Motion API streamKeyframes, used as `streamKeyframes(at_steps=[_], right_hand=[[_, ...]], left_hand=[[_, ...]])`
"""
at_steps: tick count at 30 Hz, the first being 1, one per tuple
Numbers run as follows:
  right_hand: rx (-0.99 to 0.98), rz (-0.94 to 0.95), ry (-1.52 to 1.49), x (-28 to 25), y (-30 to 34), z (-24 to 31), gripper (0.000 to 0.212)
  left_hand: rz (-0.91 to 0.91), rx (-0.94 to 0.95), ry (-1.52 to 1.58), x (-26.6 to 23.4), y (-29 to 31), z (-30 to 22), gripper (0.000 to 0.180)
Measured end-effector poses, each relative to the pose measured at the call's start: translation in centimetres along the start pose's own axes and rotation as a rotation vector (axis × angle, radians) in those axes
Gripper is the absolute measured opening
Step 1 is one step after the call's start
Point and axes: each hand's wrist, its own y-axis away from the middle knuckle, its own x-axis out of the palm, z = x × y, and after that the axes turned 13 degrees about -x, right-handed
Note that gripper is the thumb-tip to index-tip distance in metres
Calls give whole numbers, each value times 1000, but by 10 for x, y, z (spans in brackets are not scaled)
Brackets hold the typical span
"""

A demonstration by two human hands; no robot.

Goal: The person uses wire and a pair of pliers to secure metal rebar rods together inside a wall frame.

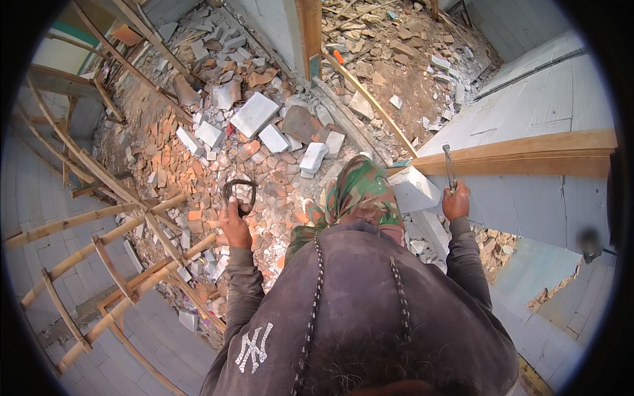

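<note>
- Clenching: my right hand point(456, 201) is gripping a slim metal tool point(449, 166), possibly a chisel, pointing upward beside the pale block point(415, 188).
- Left hand point(234, 224) is grasping a dark loop handle point(240, 193).

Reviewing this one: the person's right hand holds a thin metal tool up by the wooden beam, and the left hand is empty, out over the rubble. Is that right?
Not quite. In the head view the left hand is not empty: it grips a dark loop-shaped handle over the rubble. The right hand does hold a thin metal tool by the wooden beam.
</note>
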Motion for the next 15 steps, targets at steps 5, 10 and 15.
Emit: streamKeyframes(at_steps=[5,10,15], right_hand=[[35,-233,133,15,-14,9,39],[67,-370,155,29,-20,27,49],[127,-405,110,33,-40,49,44]], left_hand=[[59,33,23,17,-27,-21,29],[145,41,69,48,-57,-59,28],[232,-4,112,119,-81,-96,24]])
